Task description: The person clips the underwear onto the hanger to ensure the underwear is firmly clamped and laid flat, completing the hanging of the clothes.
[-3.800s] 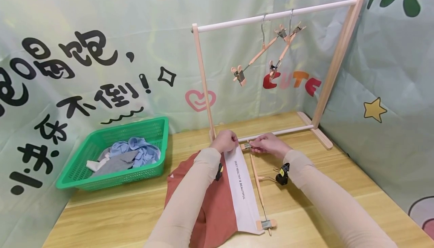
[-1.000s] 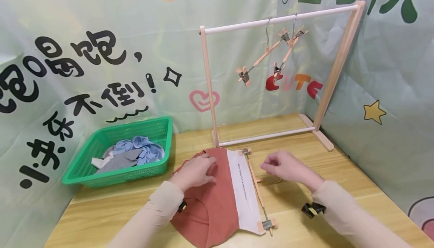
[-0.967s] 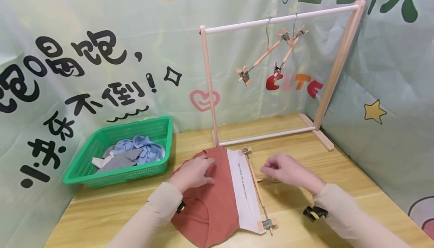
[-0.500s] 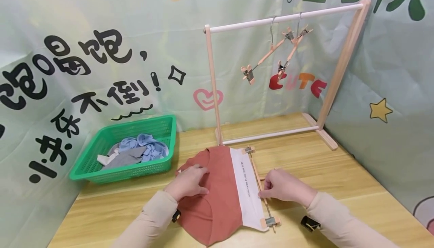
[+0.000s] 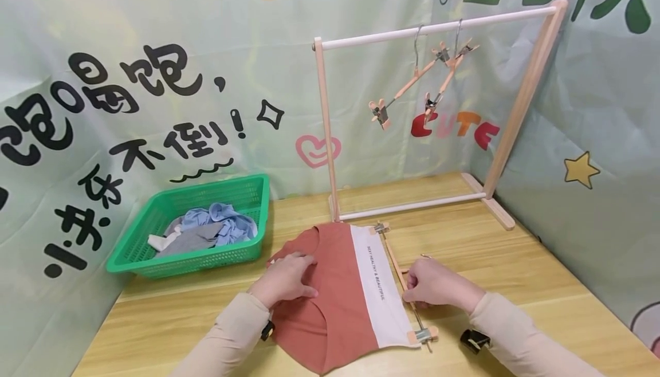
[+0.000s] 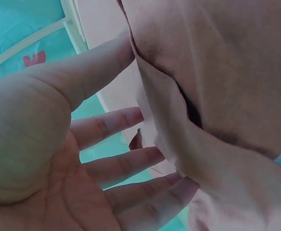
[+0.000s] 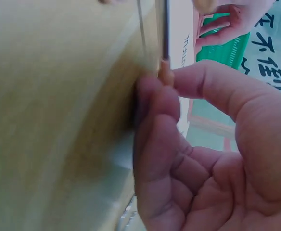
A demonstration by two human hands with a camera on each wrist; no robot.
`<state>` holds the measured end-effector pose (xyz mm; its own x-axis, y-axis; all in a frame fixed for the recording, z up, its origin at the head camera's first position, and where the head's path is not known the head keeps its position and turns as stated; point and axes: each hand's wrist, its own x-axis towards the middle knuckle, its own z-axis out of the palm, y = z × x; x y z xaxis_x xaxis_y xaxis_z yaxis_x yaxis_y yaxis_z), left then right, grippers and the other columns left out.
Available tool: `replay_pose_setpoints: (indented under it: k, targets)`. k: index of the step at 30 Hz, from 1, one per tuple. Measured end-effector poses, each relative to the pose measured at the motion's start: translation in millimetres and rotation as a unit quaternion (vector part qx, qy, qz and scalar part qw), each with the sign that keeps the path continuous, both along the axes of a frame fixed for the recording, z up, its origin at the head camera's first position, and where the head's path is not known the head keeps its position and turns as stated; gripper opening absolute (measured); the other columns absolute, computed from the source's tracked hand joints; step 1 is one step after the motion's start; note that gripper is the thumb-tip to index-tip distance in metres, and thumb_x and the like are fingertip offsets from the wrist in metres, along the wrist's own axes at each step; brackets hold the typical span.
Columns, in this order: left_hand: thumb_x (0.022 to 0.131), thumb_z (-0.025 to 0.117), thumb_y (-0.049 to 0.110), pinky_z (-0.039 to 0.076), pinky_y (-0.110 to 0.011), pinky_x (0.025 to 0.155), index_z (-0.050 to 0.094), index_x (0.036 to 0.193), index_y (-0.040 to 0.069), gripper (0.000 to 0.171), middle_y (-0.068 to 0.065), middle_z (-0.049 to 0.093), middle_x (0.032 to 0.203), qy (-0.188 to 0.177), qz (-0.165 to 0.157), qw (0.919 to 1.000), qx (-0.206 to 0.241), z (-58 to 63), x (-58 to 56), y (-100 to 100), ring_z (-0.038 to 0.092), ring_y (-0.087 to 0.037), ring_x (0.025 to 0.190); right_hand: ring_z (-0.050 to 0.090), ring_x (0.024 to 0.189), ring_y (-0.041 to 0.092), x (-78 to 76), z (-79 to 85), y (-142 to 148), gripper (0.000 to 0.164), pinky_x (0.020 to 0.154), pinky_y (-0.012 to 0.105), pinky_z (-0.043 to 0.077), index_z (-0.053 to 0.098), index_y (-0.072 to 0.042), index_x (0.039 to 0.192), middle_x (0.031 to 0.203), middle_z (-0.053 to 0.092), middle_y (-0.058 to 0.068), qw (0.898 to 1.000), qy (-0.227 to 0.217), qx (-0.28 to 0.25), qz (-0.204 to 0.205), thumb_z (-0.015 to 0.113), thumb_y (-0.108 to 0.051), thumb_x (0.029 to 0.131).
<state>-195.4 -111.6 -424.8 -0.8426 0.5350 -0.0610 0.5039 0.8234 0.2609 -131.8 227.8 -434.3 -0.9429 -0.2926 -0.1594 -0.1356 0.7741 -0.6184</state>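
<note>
Rust-red briefs (image 5: 337,297) lie on the table, their white printed waistband (image 5: 382,285) toward the right. A clip hanger (image 5: 393,254) lies along that waistband, with its far clip (image 5: 380,228) and near clip (image 5: 424,336) at the waistband's two corners. My right hand (image 5: 438,285) pinches the hanger's bar between thumb and fingers; the right wrist view shows the thumb and fingertips meeting at the bar. My left hand (image 5: 289,279) rests on the briefs near the leg opening. In the left wrist view its fingers are extended, tips against the fabric (image 6: 179,120).
A green basket (image 5: 180,265) of blue, grey and white clothes (image 5: 206,231) stands at the back left. Behind the briefs is a wooden rack (image 5: 326,130) with two clip hangers (image 5: 409,82) hanging from its top rail. Printed cloth walls (image 5: 258,153) enclose the table.
Both hands have left the far clip, which now sits on the waistband. The left hand moved onto the briefs. The right hand took the hanger's bar, and its near end shifted right with the waistband.
</note>
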Motion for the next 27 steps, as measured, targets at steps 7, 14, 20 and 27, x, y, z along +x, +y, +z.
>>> replay_pose_setpoints:
  k: [7, 14, 20, 27]
  targets:
    - [0.081, 0.095, 0.033, 0.052, -0.068, 0.103, 0.068, 0.137, 0.005, 0.068, -0.021, 0.067, 0.140, -0.001, 0.006, 1.0000, 0.002, 0.4, 1.3, -1.1, 0.064, -0.040, 0.130, 0.062, 0.054, 0.011, -2.7, -5.2, 8.5, 0.017, 0.051, 0.023, 0.053, 0.067, -0.005, 0.079, 0.064, 0.069, 0.003, 0.993, -0.041, -0.114, 0.002, 0.078, -0.009, 0.092]
    - [0.083, 0.093, 0.036, 0.052, -0.067, 0.104, 0.068, 0.138, 0.006, 0.067, -0.020, 0.067, 0.140, 0.001, 0.011, 0.9999, -0.007, -0.1, 3.9, -2.1, 0.065, -0.041, 0.128, 0.064, 0.064, 0.009, -0.8, -11.8, 14.5, 0.018, 0.059, 0.024, 0.057, 0.069, 0.000, 0.094, 0.076, 0.072, 0.005, 0.979, -0.046, -0.195, 0.018, 0.074, -0.016, 0.099]
    - [0.082, 0.094, 0.036, 0.052, -0.068, 0.102, 0.069, 0.137, 0.006, 0.067, -0.020, 0.068, 0.138, 0.004, 0.015, 0.9999, -0.004, -0.7, 4.9, -2.1, 0.066, -0.040, 0.127, 0.064, 0.068, 0.008, -0.8, -13.6, 14.4, 0.023, 0.064, 0.024, 0.058, 0.067, 0.006, 0.104, 0.081, 0.073, 0.005, 0.964, -0.039, -0.264, 0.005, 0.071, -0.017, 0.103]
    - [0.082, 0.094, 0.035, 0.056, -0.059, 0.103, 0.068, 0.136, 0.005, 0.066, -0.018, 0.071, 0.130, 0.017, 0.004, 0.9999, 0.000, -1.0, 3.8, 0.2, 0.067, -0.037, 0.122, 0.060, 0.068, 0.004, 3.1, -1.6, 12.6, 0.028, 0.063, 0.023, 0.056, 0.063, 0.012, 0.109, 0.082, 0.070, -0.001, 0.945, -0.017, -0.325, -0.009, 0.067, -0.015, 0.105]
